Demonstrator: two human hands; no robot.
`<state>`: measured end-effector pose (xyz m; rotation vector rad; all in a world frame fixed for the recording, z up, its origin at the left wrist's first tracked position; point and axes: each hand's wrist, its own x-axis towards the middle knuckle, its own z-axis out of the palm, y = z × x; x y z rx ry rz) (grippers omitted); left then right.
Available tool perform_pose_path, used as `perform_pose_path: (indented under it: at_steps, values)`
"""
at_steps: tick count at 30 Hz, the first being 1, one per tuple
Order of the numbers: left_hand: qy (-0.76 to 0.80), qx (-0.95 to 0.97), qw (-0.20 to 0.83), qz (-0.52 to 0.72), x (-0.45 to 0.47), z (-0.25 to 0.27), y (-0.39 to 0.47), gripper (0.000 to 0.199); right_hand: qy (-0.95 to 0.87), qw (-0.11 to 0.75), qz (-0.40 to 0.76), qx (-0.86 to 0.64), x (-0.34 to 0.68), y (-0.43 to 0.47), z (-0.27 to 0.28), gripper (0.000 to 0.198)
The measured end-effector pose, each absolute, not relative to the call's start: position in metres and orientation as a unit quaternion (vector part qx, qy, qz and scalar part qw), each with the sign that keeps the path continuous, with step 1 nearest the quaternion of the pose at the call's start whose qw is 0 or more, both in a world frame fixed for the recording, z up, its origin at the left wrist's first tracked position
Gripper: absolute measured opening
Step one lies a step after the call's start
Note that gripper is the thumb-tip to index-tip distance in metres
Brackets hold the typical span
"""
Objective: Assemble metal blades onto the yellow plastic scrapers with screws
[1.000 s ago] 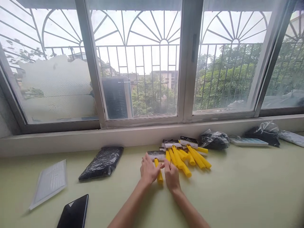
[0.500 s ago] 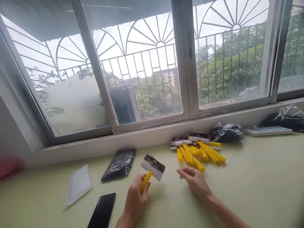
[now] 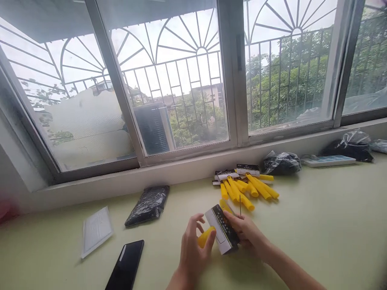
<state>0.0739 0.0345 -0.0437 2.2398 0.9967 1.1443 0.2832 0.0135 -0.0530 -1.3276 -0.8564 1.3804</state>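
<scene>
My left hand curls round a yellow plastic handle, thumb against its end. Fixed to this handle is a black-and-white printed card, tilted between my hands. At the card's right edge, my right hand pinches it with thumb and fingers. A thin dark rod sticks up out of the same right hand; its lower end is hidden. Behind the card's top edge shows another yellow piece. Farther back lies a pile of yellow handles with similar cards.
A black phone, a white plastic-wrapped packet and a black wrapped packet lie to the left. At the back right are a bagged black bundle, a pale blue-and-white tray and another dark bag. Windows line the back.
My left hand has moved right with the yellow handle and card. My right hand has come to the card and now grips its edge, the thin rod still in it.
</scene>
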Motion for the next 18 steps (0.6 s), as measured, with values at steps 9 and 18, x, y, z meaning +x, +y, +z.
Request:
perform_pose_path:
  at_steps: [9,18]
  values:
    - [0.317,0.883,0.0,0.345,0.096,-0.046,0.04,0.1,-0.345,0.556,0.57,-0.497,0.28,0.022,-0.056,0.037]
    - [0.468,0.788,0.105,0.385,0.062,-0.052,0.084,0.074,-0.288,0.667,0.471,-0.5,0.365,0.015,-0.04,0.04]
